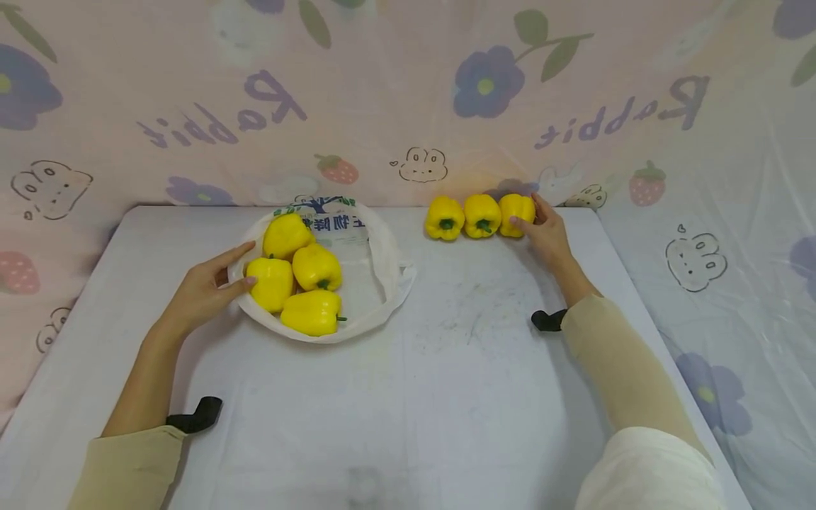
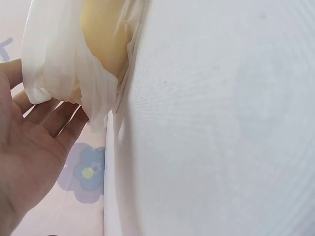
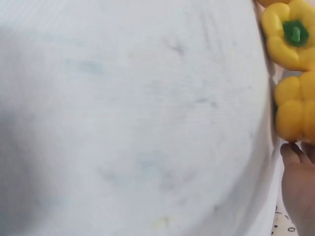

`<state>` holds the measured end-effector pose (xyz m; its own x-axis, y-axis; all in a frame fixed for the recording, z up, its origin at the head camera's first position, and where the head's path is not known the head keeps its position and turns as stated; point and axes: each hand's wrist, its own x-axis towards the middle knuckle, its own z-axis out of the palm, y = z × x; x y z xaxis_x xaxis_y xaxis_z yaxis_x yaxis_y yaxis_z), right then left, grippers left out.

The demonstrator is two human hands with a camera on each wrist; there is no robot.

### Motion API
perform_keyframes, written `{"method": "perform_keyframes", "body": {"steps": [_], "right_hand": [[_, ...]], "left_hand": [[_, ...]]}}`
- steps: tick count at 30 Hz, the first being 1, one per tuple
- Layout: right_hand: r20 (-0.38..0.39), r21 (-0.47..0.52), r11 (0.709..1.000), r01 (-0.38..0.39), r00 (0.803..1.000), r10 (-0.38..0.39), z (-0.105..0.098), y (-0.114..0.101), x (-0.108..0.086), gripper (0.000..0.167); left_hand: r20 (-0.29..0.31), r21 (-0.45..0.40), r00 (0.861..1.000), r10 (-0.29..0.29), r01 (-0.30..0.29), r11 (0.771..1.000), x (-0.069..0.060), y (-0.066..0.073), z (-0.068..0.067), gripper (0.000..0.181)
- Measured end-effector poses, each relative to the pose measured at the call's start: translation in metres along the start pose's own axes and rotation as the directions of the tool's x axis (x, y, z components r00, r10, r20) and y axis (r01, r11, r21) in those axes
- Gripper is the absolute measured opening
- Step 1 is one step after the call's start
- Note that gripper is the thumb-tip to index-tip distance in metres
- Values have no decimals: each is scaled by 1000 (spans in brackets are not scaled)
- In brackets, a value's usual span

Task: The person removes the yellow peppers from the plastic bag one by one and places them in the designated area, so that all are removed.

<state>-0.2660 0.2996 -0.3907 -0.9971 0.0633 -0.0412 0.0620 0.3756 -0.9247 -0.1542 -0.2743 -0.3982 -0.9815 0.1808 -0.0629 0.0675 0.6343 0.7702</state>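
The left hand [image 1: 207, 289] pinches the left rim of a white printed plastic bag [image 1: 385, 262], apparently to steady its spread mouth. Immediately right of that hand, four yellow bell peppers [image 1: 316, 266] lie grouped inside. Between the hands, two loose bell peppers [image 1: 482, 212] lie side by side, likely aligned for separate access. The right hand [image 1: 550, 232] grasps the end bell pepper [image 1: 515, 211] between thumb and fingers. Surface: white-covered table [image 1: 306, 425], smudged between the hands. Room: rabbit-and-flower sheeting [image 1: 382, 85] beyond both hands.
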Motion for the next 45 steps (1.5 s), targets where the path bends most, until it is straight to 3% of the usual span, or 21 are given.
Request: {"method": "perform_keyframes", "body": {"steps": [7,13,15,23,30,34,45], "right_hand": [[-74,38,986,162,984,-159,1,-2,5,70],[-166,-68,973,222,959,-230,2,7,18,64],[-175,-58,967,247,952,-253,3,5,18,63],[-140,118,935,334,938,-317,18,-30,-6,60],[-81,97,923,372,927,-365,39,-47,-22,58],[-40,152,905,396,918,-395,50,-53,-27,57],[130,213,876,432,876,-464,81,-59,-33,58]], "left_hand": [[-2,-7,1000,9,-9,1000,0,-1,0,68],[1,-6,1000,10,-10,1000,0,-1,0,68],[0,-8,1000,15,-15,1000,1,-1,0,67],[-13,-6,999,33,-33,999,2,0,-1,67],[-6,-9,1000,17,-17,1000,1,0,0,67],[0,-18,1000,14,-14,1000,1,-1,0,68],[-9,-25,1000,26,-27,999,-1,-1,-1,66]]}}
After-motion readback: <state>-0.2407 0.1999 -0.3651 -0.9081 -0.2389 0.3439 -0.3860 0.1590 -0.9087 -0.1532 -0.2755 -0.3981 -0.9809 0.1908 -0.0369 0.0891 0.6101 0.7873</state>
